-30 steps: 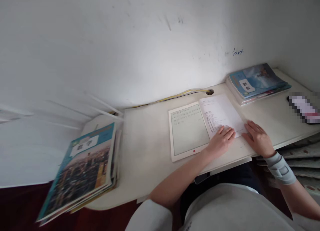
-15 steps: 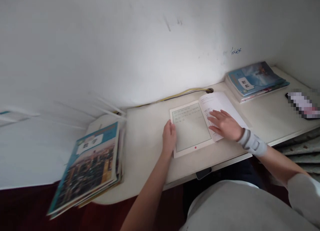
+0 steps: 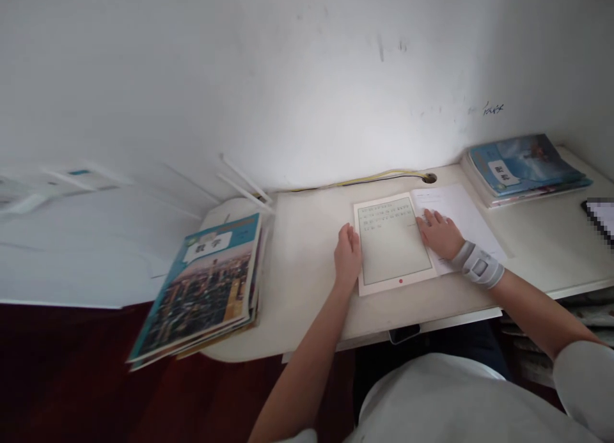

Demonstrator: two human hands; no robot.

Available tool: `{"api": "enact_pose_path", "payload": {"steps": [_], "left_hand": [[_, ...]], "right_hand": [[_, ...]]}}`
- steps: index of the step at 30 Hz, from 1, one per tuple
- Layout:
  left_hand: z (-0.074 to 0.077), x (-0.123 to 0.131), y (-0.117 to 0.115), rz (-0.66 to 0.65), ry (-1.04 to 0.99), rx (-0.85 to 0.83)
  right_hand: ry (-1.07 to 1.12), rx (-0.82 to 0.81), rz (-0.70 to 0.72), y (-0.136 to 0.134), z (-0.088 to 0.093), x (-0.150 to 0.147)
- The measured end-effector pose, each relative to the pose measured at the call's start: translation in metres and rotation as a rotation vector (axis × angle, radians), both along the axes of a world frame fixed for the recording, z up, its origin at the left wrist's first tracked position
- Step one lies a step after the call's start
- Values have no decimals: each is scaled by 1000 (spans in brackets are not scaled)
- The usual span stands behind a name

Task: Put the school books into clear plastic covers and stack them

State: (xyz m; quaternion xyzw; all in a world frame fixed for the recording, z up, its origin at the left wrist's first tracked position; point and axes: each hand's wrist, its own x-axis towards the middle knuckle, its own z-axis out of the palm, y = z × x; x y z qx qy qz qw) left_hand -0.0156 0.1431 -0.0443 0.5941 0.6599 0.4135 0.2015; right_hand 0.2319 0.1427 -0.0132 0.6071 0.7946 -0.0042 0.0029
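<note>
An open booklet lies on the white desk, its left page point(image 3: 396, 251) showing a green-bordered panel with lines of text and a red dot at the bottom. Its right page point(image 3: 472, 222) is plainer white with faint print. At the booklet's left edge rests my left hand point(image 3: 348, 254), on its side, fingers loosely extended and holding nothing. Palm down, my right hand point(image 3: 441, 233) lies on the right page near the fold with fingers spread. A grey band point(image 3: 480, 266) is round my right wrist.
Books point(image 3: 206, 289) are stacked at the desk's left end, jutting over the edge. Another stack point(image 3: 527, 165) stands at the back right, with a phone point(image 3: 602, 219) near it. Cables point(image 3: 384, 176) run along the wall to a hole point(image 3: 429, 178). The desk point(image 3: 307, 251) has a rounded left corner.
The view has shifted left, so desk items appear further right. The right page, curved up before, now lies flatter under my right hand. My left hand remains by the left edge.
</note>
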Motion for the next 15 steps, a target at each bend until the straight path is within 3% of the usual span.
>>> {"api": "enact_pose_path", "payload": {"steps": [8,15], "left_hand": [[-1,3,-1,-58,69,7],[0,5,2,-121,171,-57]], "right_hand": [[-3,65,-27,-4,-4,14],[-3,59,-30,-8,-6,7]]}}
